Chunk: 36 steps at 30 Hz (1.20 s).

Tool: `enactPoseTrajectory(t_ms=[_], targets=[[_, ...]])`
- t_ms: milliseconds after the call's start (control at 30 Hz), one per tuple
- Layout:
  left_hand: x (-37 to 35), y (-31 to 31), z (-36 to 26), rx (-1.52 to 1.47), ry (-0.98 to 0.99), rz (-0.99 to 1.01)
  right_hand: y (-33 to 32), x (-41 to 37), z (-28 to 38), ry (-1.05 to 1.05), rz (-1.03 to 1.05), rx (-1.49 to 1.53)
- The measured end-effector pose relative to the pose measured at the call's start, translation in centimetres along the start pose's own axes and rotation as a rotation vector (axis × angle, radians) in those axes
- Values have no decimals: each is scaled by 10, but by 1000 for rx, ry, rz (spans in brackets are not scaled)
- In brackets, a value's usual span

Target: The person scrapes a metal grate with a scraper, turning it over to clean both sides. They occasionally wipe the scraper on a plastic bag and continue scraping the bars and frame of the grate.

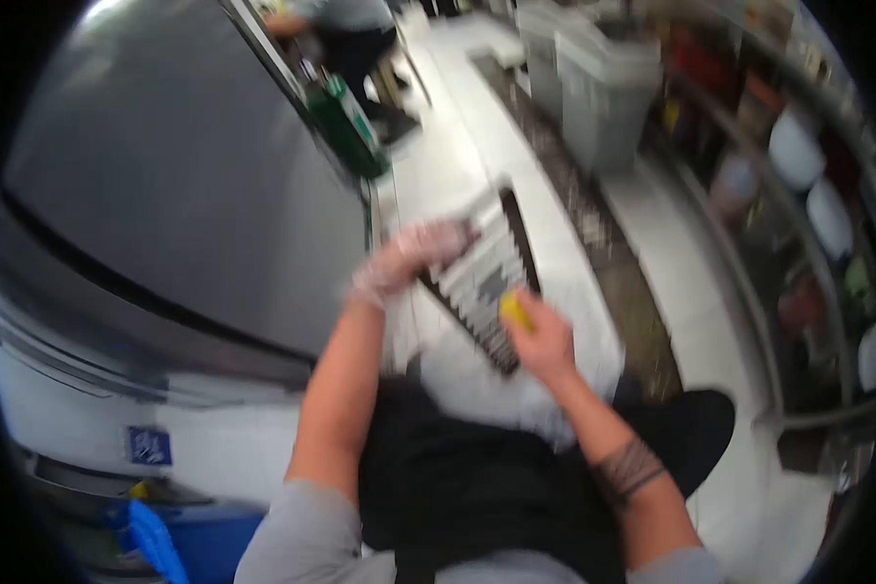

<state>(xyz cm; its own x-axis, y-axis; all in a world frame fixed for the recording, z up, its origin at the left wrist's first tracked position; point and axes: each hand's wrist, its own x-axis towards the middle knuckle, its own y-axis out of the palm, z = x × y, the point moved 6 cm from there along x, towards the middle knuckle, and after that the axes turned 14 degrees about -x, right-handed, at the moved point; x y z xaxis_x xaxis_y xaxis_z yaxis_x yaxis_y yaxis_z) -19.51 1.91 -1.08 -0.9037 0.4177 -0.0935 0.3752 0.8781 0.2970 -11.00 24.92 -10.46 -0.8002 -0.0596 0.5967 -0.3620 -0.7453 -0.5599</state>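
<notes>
My left hand [426,248], in a clear plastic glove, is closed on the upper left edge of a slatted metal panel [477,261], like a vent grille. The panel has dark edges and pale, parallel slats, and is held tilted in front of my lap. My right hand [543,336] is wrapped round the yellow handle of a scraper [516,311]. Its grey, flat blade appears to lie over the slats, though blur hides whether it touches them. White, crumpled plastic [487,389] spreads under the panel's lower end.
A large dark appliance panel [165,175] fills the left. Grey bins [608,92] stand ahead, and a wire shelf rack [818,243] with containers is at right. Along the tiled floor runs a brown drain strip [633,292]. Another person [350,39] is at the back beside a green box [346,127].
</notes>
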Motion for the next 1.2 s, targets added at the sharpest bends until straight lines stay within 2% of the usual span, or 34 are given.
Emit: enactPoseTrajectory(t_ms=[33,67,133,200,267,367,467,533,600,667,700,733,833,967,1067,1133,1200], targets=[[5,-10,3,-24,6,75,9,-6,-4,229,77,102],[0,-7,11,-245,26,-26,10,-8,3,410,125,242],[9,-14,12,-407,-47,50,17,-12,11,476,26,357],[18,-20,12,-310,-28,45,31,-10,9,508,95,440],[16,-15,7,-82,-19,-12,30,-2,14,591,191,404],[21,-21,14,6,-38,-83,41,-4,4,637,251,416],[30,-29,14,-27,-6,-64,46,-3,4,547,239,464],[33,-34,14,-51,63,-53,40,14,17,431,319,305],[40,-44,19,-62,17,-24,49,24,12,403,374,249],[30,-14,15,-314,-13,-156,53,30,13,312,379,191],[35,-13,14,-328,-8,-70,50,35,20,254,329,157],[34,-16,16,-331,-11,-74,50,38,24,256,334,159],[37,-22,20,-377,16,-120,50,50,40,45,319,-79],[35,-33,23,-382,16,-153,63,47,42,-6,339,-49],[33,-44,25,-355,88,-181,76,39,39,3,286,-2],[33,-43,27,-443,101,-150,82,33,28,58,169,169],[37,-49,28,-460,113,-92,94,24,20,114,172,224]])
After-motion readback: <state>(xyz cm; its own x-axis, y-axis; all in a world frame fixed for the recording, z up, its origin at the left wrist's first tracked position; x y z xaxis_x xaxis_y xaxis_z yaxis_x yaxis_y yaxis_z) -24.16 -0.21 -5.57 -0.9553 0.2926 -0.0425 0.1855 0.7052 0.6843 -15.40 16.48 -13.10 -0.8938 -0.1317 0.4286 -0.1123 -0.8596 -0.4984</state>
